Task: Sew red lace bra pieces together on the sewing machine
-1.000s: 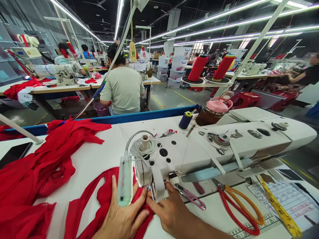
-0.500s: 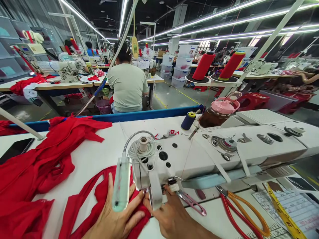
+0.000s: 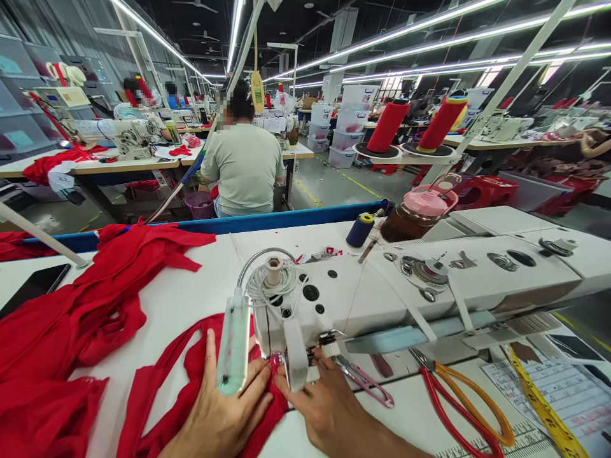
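Red cloth (image 3: 265, 423), away from the table's (image 3: 176, 292) far edge, looks floppy: press flat. Left hand (image 3: 222, 404) spread; right hand's (image 3: 329, 404) grip, can't tell.

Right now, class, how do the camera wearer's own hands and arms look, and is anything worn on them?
The left hand and right hand are bare, with no gloves. No ring, watch or bracelet shows, though some fingers are partly hidden. No sleeve shows on the right forearm.

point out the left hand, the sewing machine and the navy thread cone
Left hand (image 3: 219, 408): head view, back of the hand
Sewing machine (image 3: 487, 283): head view, white upper arm
Navy thread cone (image 3: 359, 234): head view, its dark side
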Available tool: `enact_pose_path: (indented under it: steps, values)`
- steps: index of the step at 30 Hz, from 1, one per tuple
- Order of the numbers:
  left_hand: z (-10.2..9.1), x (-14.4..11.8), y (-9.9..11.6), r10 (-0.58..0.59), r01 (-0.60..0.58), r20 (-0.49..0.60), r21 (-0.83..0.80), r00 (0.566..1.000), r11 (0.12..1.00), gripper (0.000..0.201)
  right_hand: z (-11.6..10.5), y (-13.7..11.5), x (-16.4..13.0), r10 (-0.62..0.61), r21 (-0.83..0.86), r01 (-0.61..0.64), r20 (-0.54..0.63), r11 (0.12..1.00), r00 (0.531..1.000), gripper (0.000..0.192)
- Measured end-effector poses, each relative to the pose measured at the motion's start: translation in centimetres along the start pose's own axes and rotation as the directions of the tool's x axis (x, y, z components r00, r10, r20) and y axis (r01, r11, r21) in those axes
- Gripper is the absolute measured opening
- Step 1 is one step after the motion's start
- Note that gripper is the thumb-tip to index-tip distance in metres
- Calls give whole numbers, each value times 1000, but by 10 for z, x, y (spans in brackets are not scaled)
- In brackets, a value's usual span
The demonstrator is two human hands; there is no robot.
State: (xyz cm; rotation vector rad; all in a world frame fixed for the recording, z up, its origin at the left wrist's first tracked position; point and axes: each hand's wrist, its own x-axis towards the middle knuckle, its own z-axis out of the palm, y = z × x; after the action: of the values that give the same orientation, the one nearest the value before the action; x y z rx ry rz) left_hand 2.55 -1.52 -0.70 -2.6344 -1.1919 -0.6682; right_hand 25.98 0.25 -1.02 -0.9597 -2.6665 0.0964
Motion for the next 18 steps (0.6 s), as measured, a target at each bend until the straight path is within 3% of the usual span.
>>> enact_pose_path:
  steps: [8, 18]
  values:
    - [2, -2, 2, -79, 79, -9, -30, 997, 996, 30, 5, 3, -1, -21, -5, 21, -77, 1000, 997, 61]
    - [4, -4, -3, -84, 84, 1, -7, 996, 996, 36, 2, 1, 2, 5, -10, -6, -103, 1000, 995, 57]
